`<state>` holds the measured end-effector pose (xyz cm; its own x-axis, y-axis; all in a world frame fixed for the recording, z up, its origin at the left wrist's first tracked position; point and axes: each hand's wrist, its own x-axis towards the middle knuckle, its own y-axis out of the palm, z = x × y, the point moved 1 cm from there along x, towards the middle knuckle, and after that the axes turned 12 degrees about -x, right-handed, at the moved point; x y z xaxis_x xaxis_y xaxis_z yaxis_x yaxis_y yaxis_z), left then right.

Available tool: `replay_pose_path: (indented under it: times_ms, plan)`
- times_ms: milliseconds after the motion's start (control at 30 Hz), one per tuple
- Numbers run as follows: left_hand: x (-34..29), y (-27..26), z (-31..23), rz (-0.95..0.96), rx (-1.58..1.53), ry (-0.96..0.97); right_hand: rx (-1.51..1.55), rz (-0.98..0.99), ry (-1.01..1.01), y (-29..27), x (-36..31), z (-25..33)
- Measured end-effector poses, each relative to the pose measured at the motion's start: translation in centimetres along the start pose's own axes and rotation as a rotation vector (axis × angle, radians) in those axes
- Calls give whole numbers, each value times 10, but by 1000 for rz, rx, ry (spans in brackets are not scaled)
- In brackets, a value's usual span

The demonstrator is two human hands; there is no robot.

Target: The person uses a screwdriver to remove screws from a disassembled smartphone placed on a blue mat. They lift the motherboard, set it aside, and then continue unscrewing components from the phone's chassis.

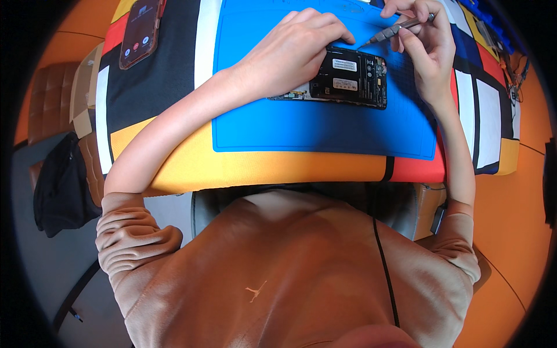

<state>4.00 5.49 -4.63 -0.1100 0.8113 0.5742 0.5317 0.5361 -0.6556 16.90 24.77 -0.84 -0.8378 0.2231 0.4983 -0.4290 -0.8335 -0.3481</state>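
An opened smartphone (365,78) lies on a blue work mat (278,127), its black battery and inner parts facing up. My left hand (299,49) covers its upper left part, fingers bent together and pressed along the far edge; the thumb is hidden. My right hand (429,49) is closed in a pinch round a slim grey pen-shaped tool (391,33). The tool's thin tip points down and left, just beyond the phone's far edge, close to my left fingertips. Whether the tip touches anything I cannot tell.
A second phone (141,35) with a lit screen lies at the far left on the colour-blocked tablecloth (174,87). Blue bins (484,20) and loose wires (516,81) are at the far right. A black cable (383,261) hangs down over my brown top.
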Motion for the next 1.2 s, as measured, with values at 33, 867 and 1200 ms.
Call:
replay_pose_path:
  times_ms: [33,867,1200]
  plan:
    - [1,0,-1,-13,-12,-7,33,-20,13,0,0,1]
    - [4,-14,-6,-94,-107,38,-339,352,243,11,-1,5]
    - [5,-18,-8,-96,-47,-28,-410,209,219,20,0,5]
